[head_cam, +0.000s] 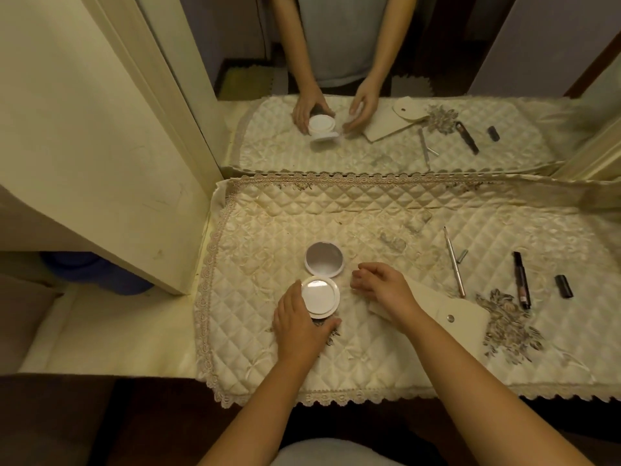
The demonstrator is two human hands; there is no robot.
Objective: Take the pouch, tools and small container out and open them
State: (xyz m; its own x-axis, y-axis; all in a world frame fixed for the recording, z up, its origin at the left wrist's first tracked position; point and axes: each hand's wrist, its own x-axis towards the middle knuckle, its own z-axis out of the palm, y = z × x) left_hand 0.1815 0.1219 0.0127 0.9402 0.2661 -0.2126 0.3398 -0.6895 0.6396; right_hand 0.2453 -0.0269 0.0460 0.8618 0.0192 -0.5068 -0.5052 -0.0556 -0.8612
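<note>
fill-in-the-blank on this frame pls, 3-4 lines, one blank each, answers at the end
1. The round white compact lies with its hinged lid flipped ____, the mirror inside facing up.
2. The ____ hand cups the compact's base, while the right hand hovers beside it holding nothing.
3. The cream pouch lies under the right ____.
4. The small dark cap lies ____ from the dark tube, right of it.

Missing words: open; left; forearm; apart

1 head view, steeply down, near the quilted tabletop (369, 230)
</note>
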